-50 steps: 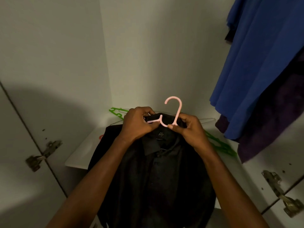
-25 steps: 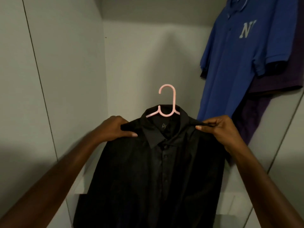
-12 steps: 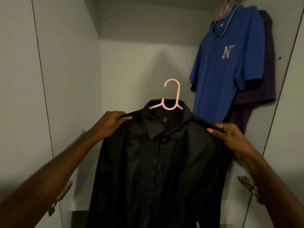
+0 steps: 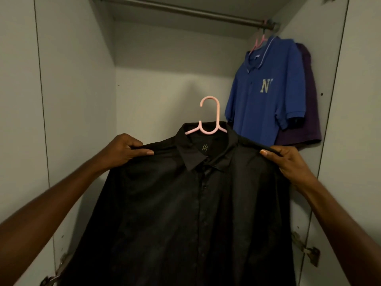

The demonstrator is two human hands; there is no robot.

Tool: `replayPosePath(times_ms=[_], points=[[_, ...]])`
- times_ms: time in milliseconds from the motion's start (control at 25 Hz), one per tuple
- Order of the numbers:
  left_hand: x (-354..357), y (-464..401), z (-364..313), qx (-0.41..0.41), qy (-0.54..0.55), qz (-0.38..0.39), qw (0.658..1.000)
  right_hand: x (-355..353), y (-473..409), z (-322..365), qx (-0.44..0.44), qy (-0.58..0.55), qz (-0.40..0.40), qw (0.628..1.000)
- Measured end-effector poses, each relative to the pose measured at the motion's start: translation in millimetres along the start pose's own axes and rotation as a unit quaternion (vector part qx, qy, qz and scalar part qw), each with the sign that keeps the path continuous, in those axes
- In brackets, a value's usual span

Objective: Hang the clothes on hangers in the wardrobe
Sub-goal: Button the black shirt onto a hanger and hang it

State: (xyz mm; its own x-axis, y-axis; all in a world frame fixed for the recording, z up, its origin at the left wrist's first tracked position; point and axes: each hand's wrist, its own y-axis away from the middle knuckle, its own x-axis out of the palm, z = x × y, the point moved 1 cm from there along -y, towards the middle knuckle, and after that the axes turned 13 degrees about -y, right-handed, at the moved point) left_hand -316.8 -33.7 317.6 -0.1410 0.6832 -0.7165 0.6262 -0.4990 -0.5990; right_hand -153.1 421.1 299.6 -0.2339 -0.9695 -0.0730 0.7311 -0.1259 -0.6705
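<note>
Fingers of the left hand curl over the left shoulder seam of a black button-front collared shirt, thumb laid flat along the front of the cloth; fingers of the right hand pinch the right shoulder likewise, thumb on top. Both hands hold fabric, presumably with the hanger's arms inside it, though those arms are hidden. Between the hands, a pale pink plastic hanger rises from the collar, hook upright and free, touching nothing. The shirt hangs spread and facing the onlooker, inside the open grey wardrobe but well below the metal hanging rail. Step in hand, by judgement: carrying the dressed hanger up to the rail. Next move calls for lifting until the hook clears and drops over the rail, left of the blue polo shirt and the purple garment behind it, both already hung at the right end.
</note>
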Motion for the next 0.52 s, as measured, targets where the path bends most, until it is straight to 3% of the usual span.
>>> replayPosePath(times_ms=[80, 160, 360, 520], points=[[-9, -17, -5, 0.006, 0.015, -0.122, 0.992, 0, -16, 15, -0.036, 0.010, -0.033, 0.999], [-18, -44, -6, -0.006, 0.025, -0.187, 0.982, 3, -39, 34, -0.036, 0.047, -0.027, 0.998], [-38, -111, -3, -0.010, -0.061, -0.113, 0.992, -12, -96, 88, -0.078, 0.191, -0.012, 0.978], [-45, -170, 1, 0.000, -0.058, -0.074, 0.996, -28, -130, 120, -0.105, 0.250, -0.012, 0.962]])
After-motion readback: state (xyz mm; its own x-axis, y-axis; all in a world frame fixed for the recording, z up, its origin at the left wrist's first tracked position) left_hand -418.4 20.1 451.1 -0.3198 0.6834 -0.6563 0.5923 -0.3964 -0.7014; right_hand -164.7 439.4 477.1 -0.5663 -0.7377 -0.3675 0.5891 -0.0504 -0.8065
